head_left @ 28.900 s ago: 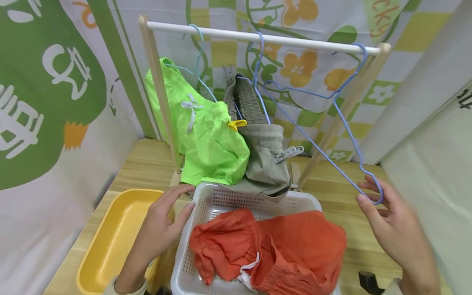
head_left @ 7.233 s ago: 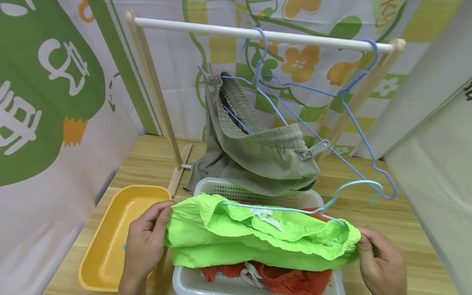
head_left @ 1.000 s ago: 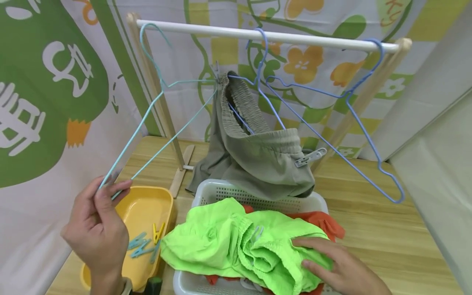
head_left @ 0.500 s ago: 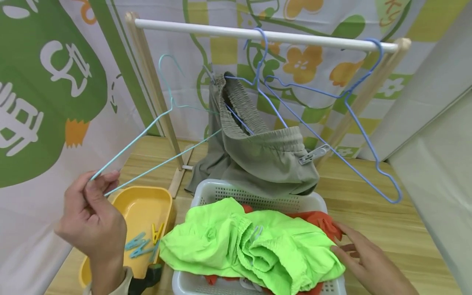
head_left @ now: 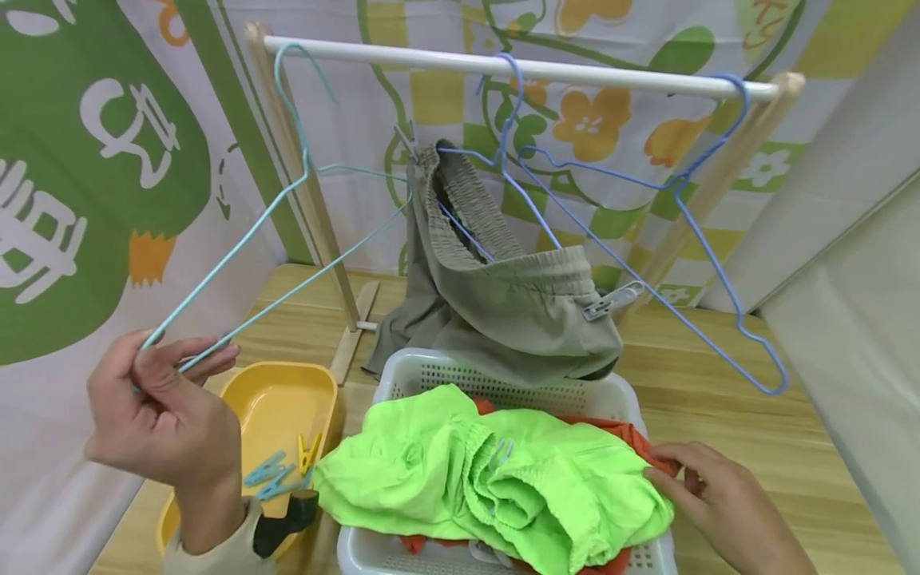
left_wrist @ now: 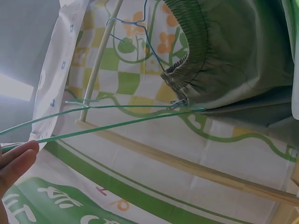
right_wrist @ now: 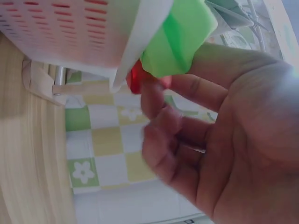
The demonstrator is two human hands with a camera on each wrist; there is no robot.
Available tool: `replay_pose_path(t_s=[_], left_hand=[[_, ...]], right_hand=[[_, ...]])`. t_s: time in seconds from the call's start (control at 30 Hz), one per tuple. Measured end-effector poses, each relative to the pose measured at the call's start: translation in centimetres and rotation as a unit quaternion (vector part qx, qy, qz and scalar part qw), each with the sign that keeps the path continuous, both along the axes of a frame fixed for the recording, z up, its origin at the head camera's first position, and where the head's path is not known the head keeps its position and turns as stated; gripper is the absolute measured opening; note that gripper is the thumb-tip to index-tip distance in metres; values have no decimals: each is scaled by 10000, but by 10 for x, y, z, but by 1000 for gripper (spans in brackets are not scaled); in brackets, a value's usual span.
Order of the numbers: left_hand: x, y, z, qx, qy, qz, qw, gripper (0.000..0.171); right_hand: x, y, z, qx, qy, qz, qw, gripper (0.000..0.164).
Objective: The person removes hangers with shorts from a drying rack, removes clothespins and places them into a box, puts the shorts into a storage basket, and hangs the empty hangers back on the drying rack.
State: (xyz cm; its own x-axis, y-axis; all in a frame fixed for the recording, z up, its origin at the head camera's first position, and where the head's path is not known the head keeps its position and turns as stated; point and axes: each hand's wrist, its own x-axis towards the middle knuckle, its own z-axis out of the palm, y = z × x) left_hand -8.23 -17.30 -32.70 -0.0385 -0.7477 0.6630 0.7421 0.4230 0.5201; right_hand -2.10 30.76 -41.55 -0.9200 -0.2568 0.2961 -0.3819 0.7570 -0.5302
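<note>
Thumb and fingers of my left hand (head_left: 168, 411) pinch the lower left corner of a bare turquoise hanger (head_left: 244, 239). The hanger's hook overlaps the rail's left end; I cannot tell whether it rests on it. My right hand (head_left: 726, 495), at the basket's right rim, holds an edge of red-orange shorts (head_left: 632, 438) between thumb and fingers, as the right wrist view also shows. Lime green shorts (head_left: 431, 463) lie crumpled over the red ones, which are mostly hidden, in a white perforated basket (head_left: 398, 371). Their edge touches my right thumb.
A white rail (head_left: 431, 56) on wooden posts carries a blue hanger with grey-green shorts (head_left: 517, 311) held by clothespins (head_left: 611, 302). An unloaded blue hanger (head_left: 719, 263) hangs at right. The yellow tray (head_left: 287, 391) at left holds several clothespins (head_left: 273, 477).
The lime shorts came off the turquoise hanger and now lie in the basket. Within the last second, my right hand moved from them to the red shorts' edge. The hanger dipped and rose again.
</note>
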Motion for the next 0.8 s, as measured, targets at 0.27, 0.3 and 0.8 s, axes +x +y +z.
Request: replay_pose_path(t_s=[0.27, 0.3, 0.8], left_hand=[[-10, 4, 8, 72, 42, 296, 9995, 13], [-11, 5, 9, 53, 38, 336, 9994, 14], [-23, 21, 14, -453, -127, 694, 9965, 12]], right_hand=[[-7, -9, 2, -100, -316, 954, 9949, 27], [-8, -10, 2, -59, -444, 1055, 9934, 25], [-12, -26, -4, 748, -751, 2052, 9730, 26]])
